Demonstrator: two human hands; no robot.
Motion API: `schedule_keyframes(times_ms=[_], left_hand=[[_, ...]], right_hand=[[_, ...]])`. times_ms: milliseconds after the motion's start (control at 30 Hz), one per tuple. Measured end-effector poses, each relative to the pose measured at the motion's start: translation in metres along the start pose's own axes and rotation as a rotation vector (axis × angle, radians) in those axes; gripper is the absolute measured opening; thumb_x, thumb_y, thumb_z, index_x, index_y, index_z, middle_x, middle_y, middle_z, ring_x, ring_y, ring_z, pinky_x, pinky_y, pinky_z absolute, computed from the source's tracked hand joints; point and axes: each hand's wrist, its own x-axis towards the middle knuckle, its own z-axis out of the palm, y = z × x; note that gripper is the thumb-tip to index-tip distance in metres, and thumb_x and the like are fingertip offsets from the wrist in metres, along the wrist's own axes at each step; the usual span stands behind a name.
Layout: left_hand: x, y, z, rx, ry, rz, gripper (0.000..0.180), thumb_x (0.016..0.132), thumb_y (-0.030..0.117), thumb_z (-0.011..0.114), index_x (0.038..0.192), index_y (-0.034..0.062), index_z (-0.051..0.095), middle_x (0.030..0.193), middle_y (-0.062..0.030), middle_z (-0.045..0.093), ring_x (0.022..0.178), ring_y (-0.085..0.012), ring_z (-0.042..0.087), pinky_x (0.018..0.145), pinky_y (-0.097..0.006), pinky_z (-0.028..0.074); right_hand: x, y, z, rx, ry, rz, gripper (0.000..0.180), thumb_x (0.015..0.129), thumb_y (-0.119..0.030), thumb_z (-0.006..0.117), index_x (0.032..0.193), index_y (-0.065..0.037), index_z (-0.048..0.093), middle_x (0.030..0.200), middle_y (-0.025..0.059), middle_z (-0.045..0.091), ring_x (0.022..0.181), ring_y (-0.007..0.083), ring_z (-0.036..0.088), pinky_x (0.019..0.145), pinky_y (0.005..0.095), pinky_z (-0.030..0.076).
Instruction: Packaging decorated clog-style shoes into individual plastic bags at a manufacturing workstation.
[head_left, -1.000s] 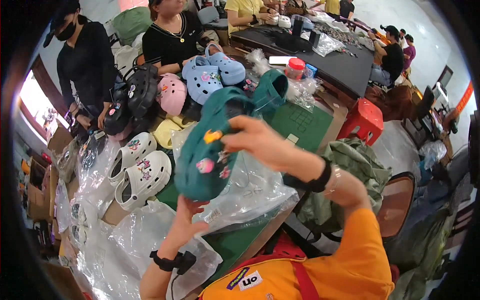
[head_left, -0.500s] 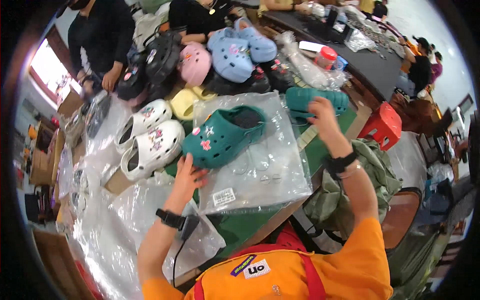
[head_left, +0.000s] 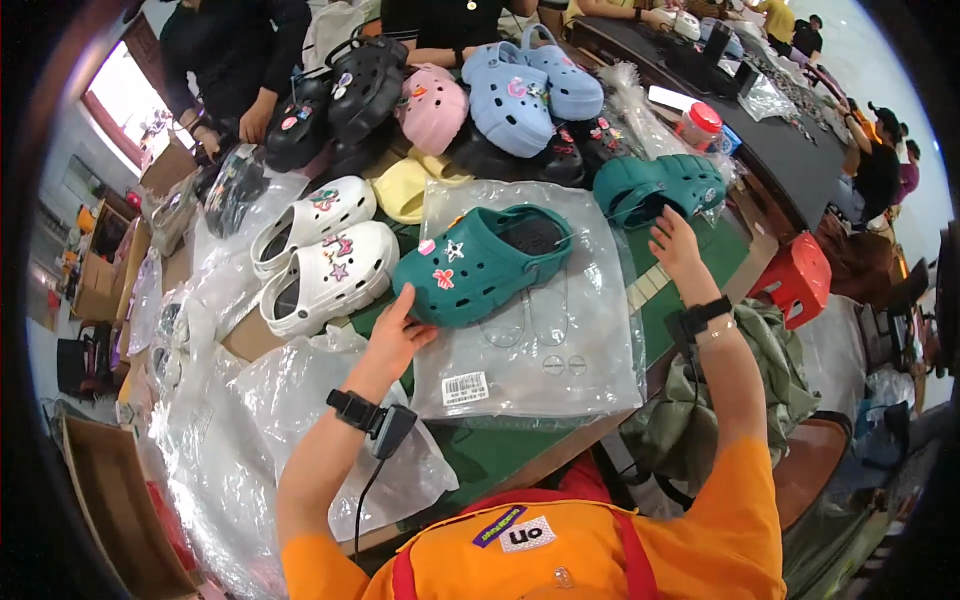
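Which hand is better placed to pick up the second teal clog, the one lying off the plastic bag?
Probably the right hand: it already reaches the second teal clog, while the left hand rests against the clog on the bag.

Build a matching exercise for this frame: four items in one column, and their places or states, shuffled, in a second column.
Items:
1. teal clog with charms
2. second teal clog
3. white clogs
4. red stool

Places or states:
A. off the table's right edge
B. lying on a clear plastic bag, left hand touching its toe
C. side by side, left of the clear plastic bag
D. beyond the bag, right hand at it

Pairs: 1-B, 2-D, 3-C, 4-A
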Motion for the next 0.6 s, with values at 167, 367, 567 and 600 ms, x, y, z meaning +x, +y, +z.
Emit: schedule_keyframes(times_ms=[167, 367, 567, 600], left_hand=[[0.003, 0.013, 0.008, 0.064, 0.099, -0.092, 0.073, 0.074, 0.057, 0.059, 0.123, 0.0069, 0.037, 0.115, -0.0135, 0.043, 0.093, -0.0292, 0.051, 0.079, -0.041, 0.045], [0.005, 0.017, 0.021, 0.102, 0.062, -0.094, 0.065, 0.074, 0.048, 0.062, 0.121, 0.0085, 0.042, 0.115, -0.0119, 0.046, 0.091, -0.0242, 0.053, 0.072, -0.037, 0.047], [-0.006, 0.031, 0.035, 0.207, 0.205, 0.254, 0.067, 0.071, 0.042, 0.065, 0.119, 0.0028, 0.039, 0.108, -0.0090, 0.051, 0.088, -0.0191, 0.053, 0.066, -0.031, 0.044], [-0.006, 0.036, 0.035, 0.248, 0.224, 0.317, 0.069, 0.070, 0.040, 0.066, 0.119, 0.0016, 0.038, 0.107, -0.0089, 0.051, 0.089, -0.0195, 0.053, 0.068, -0.031, 0.044]], right_hand=[[0.024, -0.011, 0.021, 0.138, -0.016, 0.061, 0.060, 0.079, -0.039, 0.062, 0.123, -0.005, 0.038, 0.117, 0.0080, 0.045, 0.089, 0.0201, 0.050, 0.073, 0.0357, 0.041], [0.079, 0.000, 0.003, 0.486, -0.001, -0.005, 0.052, 0.085, -0.037, 0.055, 0.120, -0.004, 0.037, 0.115, 0.0098, 0.044, 0.098, 0.0264, 0.048, 0.080, 0.0441, 0.043], [0.028, -0.040, 0.019, 0.048, -0.024, -0.220, 0.038, 0.084, -0.034, 0.057, 0.108, -0.007, 0.043, 0.102, 0.0069, 0.049, 0.090, 0.0213, 0.050, 0.073, 0.0355, 0.045], [0.017, -0.052, 0.014, -0.066, -0.012, -0.257, 0.039, 0.084, -0.034, 0.057, 0.109, -0.007, 0.044, 0.103, 0.0065, 0.050, 0.089, 0.0197, 0.050, 0.071, 0.0334, 0.045]])
